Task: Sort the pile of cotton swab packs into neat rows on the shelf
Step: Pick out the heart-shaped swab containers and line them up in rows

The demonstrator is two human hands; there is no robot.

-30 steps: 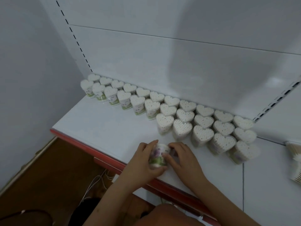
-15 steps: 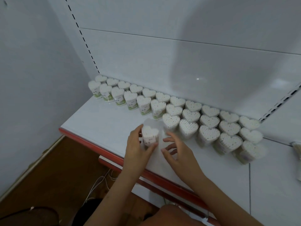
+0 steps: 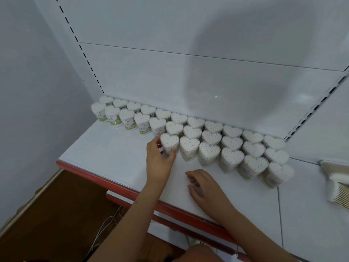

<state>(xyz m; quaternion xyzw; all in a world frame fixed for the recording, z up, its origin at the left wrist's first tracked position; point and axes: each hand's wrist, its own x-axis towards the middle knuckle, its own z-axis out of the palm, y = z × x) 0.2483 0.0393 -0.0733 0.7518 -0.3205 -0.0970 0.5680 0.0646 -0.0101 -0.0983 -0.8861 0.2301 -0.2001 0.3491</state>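
So the left hand (image 3: 160, 163) has its fingers wrapped around a heart-shaped cotton swab pack (image 3: 169, 143), holding it upright on the white shelf (image 3: 105, 154) at the left end of the front row, touching the next pack (image 3: 189, 146) over. The right hand (image 3: 204, 186) is just resting on the shelf nearer the red front edge (image 3: 105, 183), fingers loosely curled, gripping nothing, apart from the packs.

The rows of packs (image 3: 211, 137) run diagonally along the back panel (image 3: 207, 82), three deep on the right, two deep on the left. Labels: the left-hand packs (image 3: 128, 119) show white labels with a green band at the bottom, and there's some dark print on them, but it's too small and blurry to read. No brand I can make out. Far right there's a bundle of wooden-stick swabs (image 3: 338, 184) lying on the next shelf section
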